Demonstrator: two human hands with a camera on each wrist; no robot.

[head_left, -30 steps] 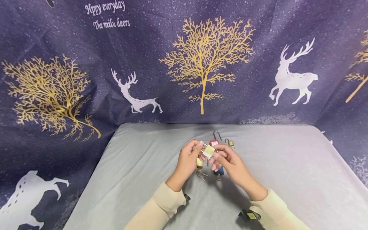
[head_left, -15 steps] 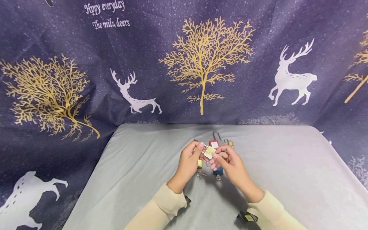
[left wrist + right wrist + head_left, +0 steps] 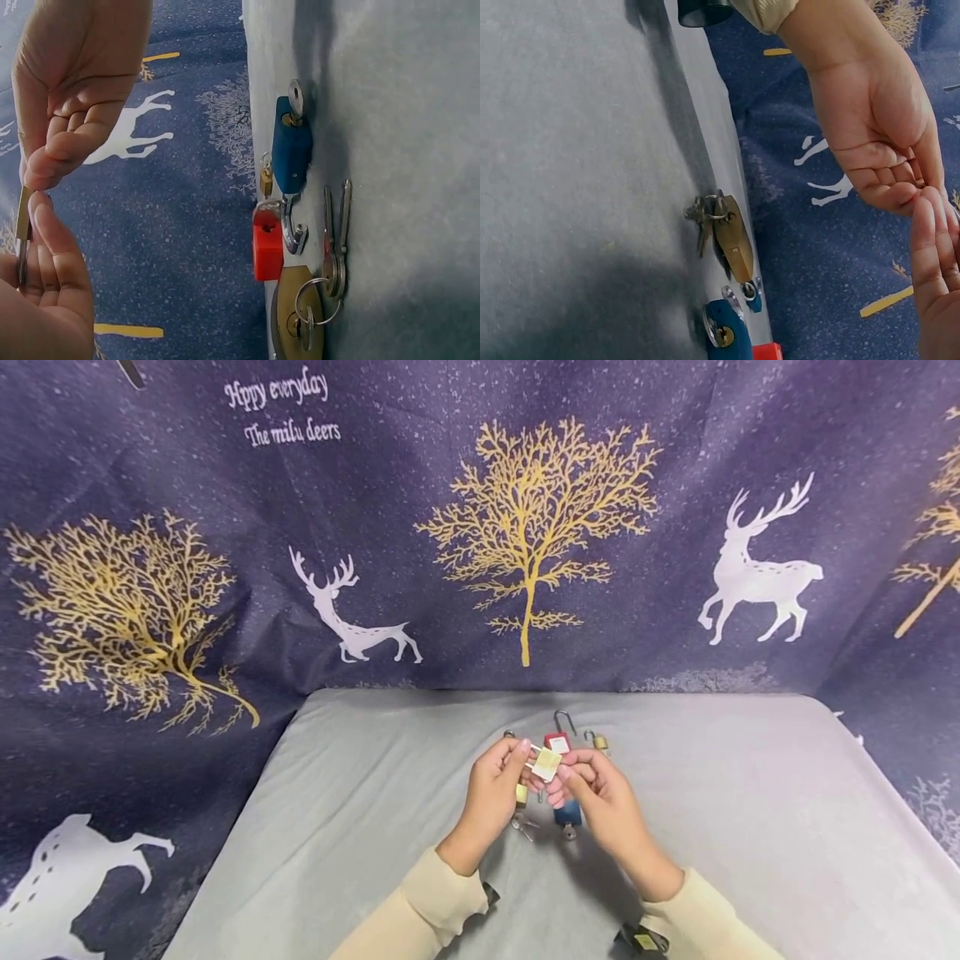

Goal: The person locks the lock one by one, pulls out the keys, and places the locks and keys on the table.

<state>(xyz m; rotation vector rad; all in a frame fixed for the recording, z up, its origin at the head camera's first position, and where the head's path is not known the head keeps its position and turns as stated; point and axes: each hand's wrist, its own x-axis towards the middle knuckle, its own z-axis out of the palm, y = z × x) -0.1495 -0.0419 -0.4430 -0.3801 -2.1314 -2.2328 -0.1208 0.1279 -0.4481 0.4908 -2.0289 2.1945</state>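
Both hands hold a brass padlock [image 3: 547, 763] up above the grey-covered table. The left hand [image 3: 492, 789] pinches it at the shackle, thumb on top. The right hand [image 3: 606, 797] pinches the body's opposite end between thumb and fingers. Edge-on, the padlock shows as a thin brass strip [image 3: 24, 214] between the hands in the left wrist view. Whether a key sits in its lower end is hidden by the right fingers. Below the hands lie a blue padlock [image 3: 292, 142] with a key in it and a larger brass padlock [image 3: 300, 319] with keys on a ring.
A red padlock [image 3: 557, 742] with a tall raised shackle lies behind the hands. To its right is a small brass padlock [image 3: 600, 742] with its shackle up. Beyond the table's [image 3: 720, 793] back edge hangs a dark blue cloth [image 3: 637, 660] printed with deer and trees.
The head view has tilted slightly, so the scene sits a little lower. Both hands keep their grip on the brass padlock, with only tiny shifts.
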